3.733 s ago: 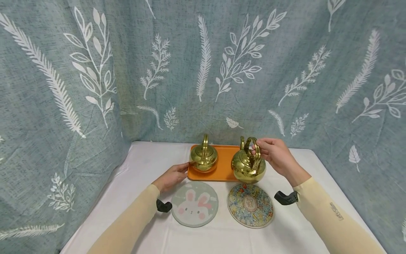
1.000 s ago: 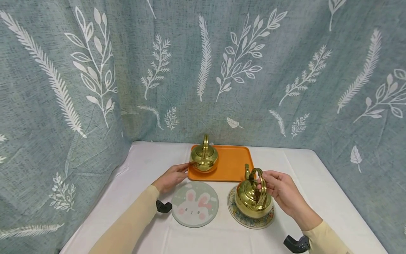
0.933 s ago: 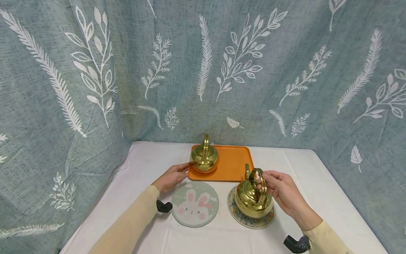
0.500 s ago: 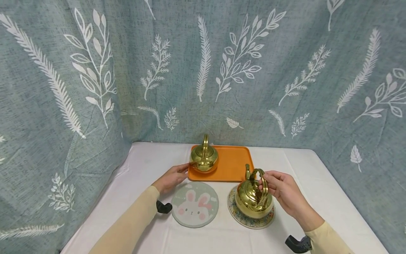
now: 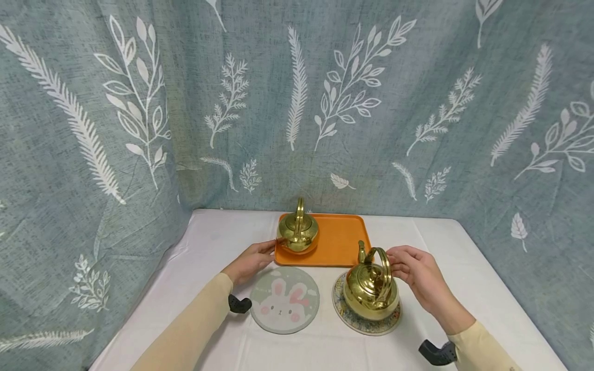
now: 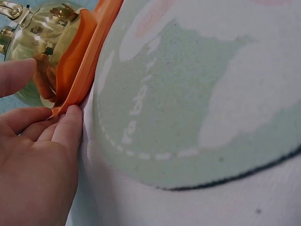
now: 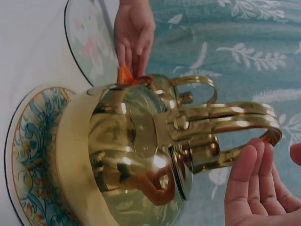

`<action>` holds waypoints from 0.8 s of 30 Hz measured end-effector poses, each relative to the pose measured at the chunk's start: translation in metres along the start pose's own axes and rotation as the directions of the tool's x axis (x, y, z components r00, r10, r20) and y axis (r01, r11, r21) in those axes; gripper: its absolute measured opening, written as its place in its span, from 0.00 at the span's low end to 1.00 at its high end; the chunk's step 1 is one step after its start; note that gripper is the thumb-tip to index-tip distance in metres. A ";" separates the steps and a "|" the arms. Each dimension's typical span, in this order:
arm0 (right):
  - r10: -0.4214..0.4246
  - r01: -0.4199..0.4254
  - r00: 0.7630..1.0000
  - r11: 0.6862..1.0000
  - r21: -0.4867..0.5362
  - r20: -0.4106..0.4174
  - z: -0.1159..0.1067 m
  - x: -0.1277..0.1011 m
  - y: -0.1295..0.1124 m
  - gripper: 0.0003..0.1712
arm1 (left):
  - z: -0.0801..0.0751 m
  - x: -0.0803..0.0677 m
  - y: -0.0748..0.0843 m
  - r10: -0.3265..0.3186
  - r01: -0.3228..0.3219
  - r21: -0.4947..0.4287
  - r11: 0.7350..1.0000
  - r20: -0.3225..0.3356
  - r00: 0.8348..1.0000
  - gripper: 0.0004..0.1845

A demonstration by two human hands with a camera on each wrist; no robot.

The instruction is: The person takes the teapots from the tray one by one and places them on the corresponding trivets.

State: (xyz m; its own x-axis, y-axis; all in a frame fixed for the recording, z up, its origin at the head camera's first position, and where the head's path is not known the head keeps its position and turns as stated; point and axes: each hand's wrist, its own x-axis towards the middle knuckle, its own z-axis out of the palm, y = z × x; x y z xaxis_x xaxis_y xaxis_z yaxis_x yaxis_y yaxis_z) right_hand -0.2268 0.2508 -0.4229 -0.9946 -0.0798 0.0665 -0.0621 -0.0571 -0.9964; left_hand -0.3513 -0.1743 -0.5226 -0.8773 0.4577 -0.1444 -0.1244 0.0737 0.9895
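Over on the right of the white tablecloth (image 5: 223, 229), the head view has the near kettle (image 5: 361, 296) sitting upright on the patterned mat (image 5: 366, 326), with the right hand (image 5: 415, 270) right at its handle (image 5: 386, 268), fingers loose rather than wrapped round it. The far kettle (image 5: 299, 236) sits at the left end of the orange tray (image 5: 341, 239), and the left hand (image 5: 250, 262) stretches its fingers to that tray's left edge; the bunny mat (image 5: 284, 301) lies just in front, with a leafy blue-green curtain (image 5: 274, 113) behind. Left wrist cam: fingertips touch the tray's corner, thumb up beside the far kettle, so just a touch, not a clench. Right wrist cam: fairly straight fingers by the handle, thumb apart from it, so no grasp; can't tell if the fingertips actually meet the metal.
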 end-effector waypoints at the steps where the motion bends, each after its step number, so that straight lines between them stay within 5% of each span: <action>1: -0.004 0.004 1.000 1.000 0.002 0.003 -0.001 0.000 0.000 0.16 | 0.000 0.000 0.000 0.001 -0.001 0.001 1.000 -0.001 1.000 0.37; 16: -0.010 0.010 1.000 1.000 -0.005 0.000 -0.009 0.027 -0.011 0.12 | 0.004 -0.006 0.004 -0.015 0.014 -0.026 1.000 -0.025 1.000 0.36; 24: -0.016 0.018 0.999 0.999 -0.042 0.046 -0.004 0.056 -0.041 0.18 | 0.003 -0.005 0.006 -0.019 0.018 -0.015 1.000 -0.022 1.000 0.37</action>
State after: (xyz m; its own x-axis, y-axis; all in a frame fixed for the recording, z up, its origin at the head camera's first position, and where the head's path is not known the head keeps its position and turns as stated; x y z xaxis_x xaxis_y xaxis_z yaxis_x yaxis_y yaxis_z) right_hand -0.2799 0.2532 -0.3781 -0.9885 -0.1250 0.0846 -0.0832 -0.0163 -0.9964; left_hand -0.3457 -0.1735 -0.5160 -0.8850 0.4362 -0.1627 -0.1477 0.0684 0.9867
